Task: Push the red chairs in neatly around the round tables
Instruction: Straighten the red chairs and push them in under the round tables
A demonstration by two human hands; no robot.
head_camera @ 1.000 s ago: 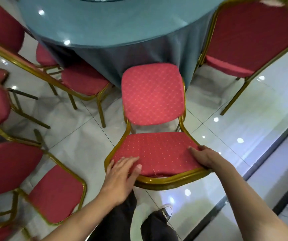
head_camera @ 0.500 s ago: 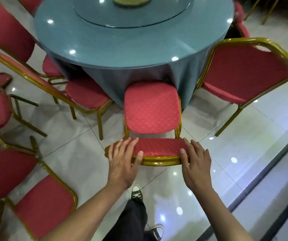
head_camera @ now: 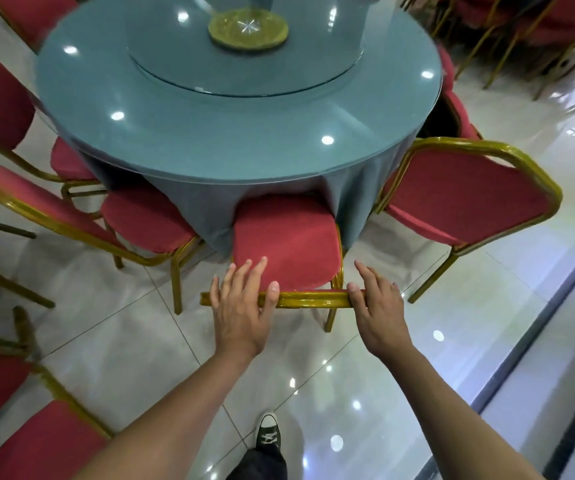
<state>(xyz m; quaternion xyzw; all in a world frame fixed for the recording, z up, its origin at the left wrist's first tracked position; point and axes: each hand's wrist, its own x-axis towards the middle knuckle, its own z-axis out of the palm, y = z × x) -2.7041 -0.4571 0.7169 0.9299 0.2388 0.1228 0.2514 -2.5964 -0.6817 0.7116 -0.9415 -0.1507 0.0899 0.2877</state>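
A red chair (head_camera: 286, 244) with a gold frame stands right in front of me, its seat front tucked under the blue cloth of the round table (head_camera: 237, 133). I look straight down on its backrest, so only the gold top rail (head_camera: 308, 301) shows. My left hand (head_camera: 241, 306) lies over the left end of that rail with straight fingers reaching onto the seat side. My right hand (head_camera: 378, 304) rests on the right end, fingers extended, thumb on the rail.
Another red chair (head_camera: 466, 192) stands angled at the right of the table, and one (head_camera: 144, 220) sits close on the left. More red chairs (head_camera: 36, 445) crowd the left edge. A glass turntable (head_camera: 244, 74) tops the table. My shoe (head_camera: 268, 433) is on the glossy tile floor.
The chair has slid forward toward the table, its seat now meeting the tablecloth. Both hands went from the backrest pad to its top rail, and my view rose over the table.
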